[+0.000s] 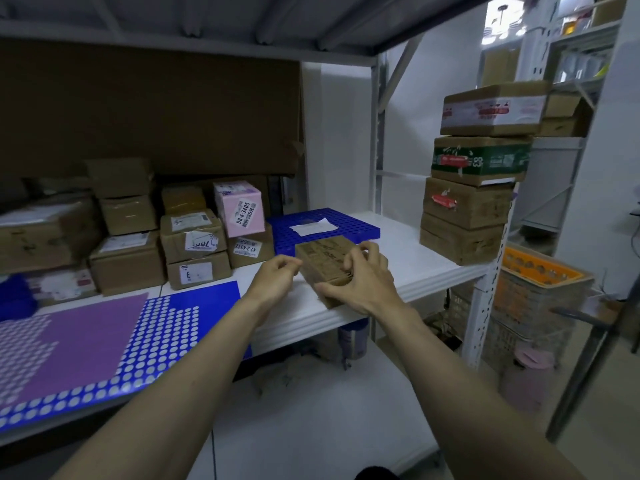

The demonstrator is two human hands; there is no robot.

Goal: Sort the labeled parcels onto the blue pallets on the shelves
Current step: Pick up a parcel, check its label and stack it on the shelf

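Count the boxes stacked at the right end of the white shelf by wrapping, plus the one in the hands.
Plain brown taped cardboard boxes: 2
Green-banded cardboard box: 1
White-taped cardboard box: 1
Small brown cardboard box in hands: 1
Total: 5

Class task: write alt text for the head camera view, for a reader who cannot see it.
Two bare hands hold a small brown parcel at the front edge of a blue pallet on a white shelf; the right hand grips it, the left hand is at its side. Stacked cardboard boxes stand left and right.
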